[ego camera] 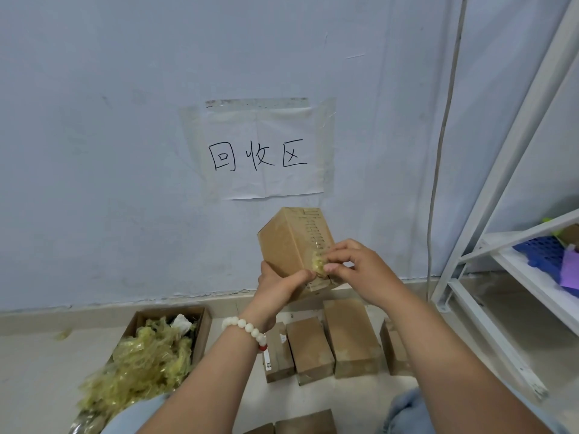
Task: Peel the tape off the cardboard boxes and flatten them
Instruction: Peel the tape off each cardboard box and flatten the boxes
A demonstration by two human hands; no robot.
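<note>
Cardboard box [283,249] held tilted in the air before the wall. Left hand [279,286] grips its lower end, fingers curled round it. Right hand [357,270] pinches a yellowish tape wad [318,265] at the box edge. Box markings blurred, unreadable. Wall sign [260,151]: 回收区. Floor boxes [351,336] below; shelf frame [501,189] close on the right.

Soft, even light fills the scene and gives the wall [94,120] a cool bluish cast. Its source is out of view, and it throws no hard shadows, only faint dark lines under the boxes on the floor [351,336]. The clear strips [327,136] round the paper sign [263,158] catch a dull sheen. The sign's writing and the box [282,245] gripped by the left hand [279,286] are sharp, while the tape [318,265] pinched by the right hand [360,270] looks slightly soft. The tape heap [141,364] at lower left is smeared with blur. Wide-angle distortion bows the cable [445,136] and shelf frame [501,170] at the right edge and swells the forearms [200,380] at the bottom.
</note>
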